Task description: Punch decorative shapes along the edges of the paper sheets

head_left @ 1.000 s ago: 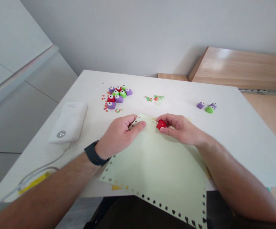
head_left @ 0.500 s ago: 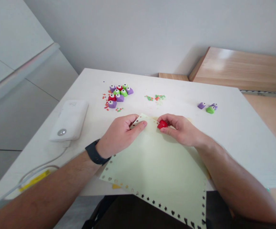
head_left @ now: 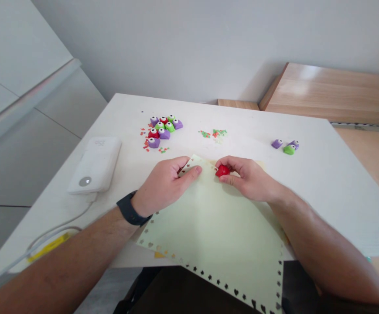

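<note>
The right hand (head_left: 246,176) is closed around a small red punch (head_left: 222,170), thumb and fingers pinching it at the far edge of a pale green paper sheet (head_left: 218,231), just right of the sheet's far corner. The left hand (head_left: 163,185) lies curled on that same corner, fingers bent and holding the paper between thumb and fingertips; a dark watch (head_left: 129,209) sits on its wrist. The sheet lies on the white counter (head_left: 323,174) and overhangs its near edge, with rows of small punched stars and hearts along its borders. Farther back on the left is a cluster of purple, red and green punches (head_left: 163,128) among scattered paper bits, a small heap of confetti (head_left: 215,134) near the middle, and three more punches (head_left: 285,146) to the right. A white power bank (head_left: 96,165) with a cable rests at the left
</note>
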### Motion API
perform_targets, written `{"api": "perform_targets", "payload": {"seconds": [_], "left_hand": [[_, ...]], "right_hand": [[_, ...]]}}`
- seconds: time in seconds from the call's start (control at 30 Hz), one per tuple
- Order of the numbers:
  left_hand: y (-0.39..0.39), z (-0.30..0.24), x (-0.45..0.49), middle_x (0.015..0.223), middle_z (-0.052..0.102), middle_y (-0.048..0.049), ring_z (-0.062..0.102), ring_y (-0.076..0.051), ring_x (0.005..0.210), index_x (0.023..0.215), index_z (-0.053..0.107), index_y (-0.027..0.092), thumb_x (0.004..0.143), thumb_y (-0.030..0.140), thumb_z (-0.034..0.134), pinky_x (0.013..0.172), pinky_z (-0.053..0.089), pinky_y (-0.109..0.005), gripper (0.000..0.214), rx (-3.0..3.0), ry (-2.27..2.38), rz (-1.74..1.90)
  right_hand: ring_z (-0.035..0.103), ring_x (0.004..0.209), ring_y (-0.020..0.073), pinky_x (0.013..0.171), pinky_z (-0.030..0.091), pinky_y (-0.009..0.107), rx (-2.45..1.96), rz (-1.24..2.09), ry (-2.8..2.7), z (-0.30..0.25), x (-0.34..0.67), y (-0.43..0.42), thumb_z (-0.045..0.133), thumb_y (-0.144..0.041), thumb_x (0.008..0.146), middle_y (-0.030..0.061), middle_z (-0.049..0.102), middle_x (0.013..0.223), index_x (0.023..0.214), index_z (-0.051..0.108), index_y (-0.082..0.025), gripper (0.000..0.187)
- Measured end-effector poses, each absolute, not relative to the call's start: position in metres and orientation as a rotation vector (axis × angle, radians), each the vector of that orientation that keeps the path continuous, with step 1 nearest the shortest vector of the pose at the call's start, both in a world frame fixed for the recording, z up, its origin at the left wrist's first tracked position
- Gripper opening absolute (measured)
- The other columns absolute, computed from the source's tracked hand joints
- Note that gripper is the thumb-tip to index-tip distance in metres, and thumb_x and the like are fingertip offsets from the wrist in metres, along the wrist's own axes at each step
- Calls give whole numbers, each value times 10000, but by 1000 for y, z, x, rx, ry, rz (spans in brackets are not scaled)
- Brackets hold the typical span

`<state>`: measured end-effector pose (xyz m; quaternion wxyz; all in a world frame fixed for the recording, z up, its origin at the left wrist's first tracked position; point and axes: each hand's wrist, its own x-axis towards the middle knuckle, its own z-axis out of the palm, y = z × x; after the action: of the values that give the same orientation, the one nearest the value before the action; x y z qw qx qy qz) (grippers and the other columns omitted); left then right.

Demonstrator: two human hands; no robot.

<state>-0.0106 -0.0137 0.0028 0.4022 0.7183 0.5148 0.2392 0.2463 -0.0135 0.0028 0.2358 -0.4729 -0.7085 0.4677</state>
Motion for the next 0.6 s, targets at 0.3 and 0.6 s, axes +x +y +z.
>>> {"api": "perform_targets", "payload": {"seconds": [0.3,0.6], "left_hand": [[-13,3,-10,659,538,28,449,-136,602,799,629,188,977,483,567,545,303,-265,349,1827,1317,598],[-13,6,-7,599,486,36,436,-136,584,725,591,198,925,454,601,530,304,-262,326,1810,1323,643]], "right_hand": [[656,887,199,868,524,375,-1298,1250,-1956,1,244,-13,678,-231,904,39,731,944,1072,668,-207,170],[665,882,199,852,526,364,-1317,1194,-1985,-3,241,-12,670,-220,898,40,746,953,1064,659,-215,167]]}}
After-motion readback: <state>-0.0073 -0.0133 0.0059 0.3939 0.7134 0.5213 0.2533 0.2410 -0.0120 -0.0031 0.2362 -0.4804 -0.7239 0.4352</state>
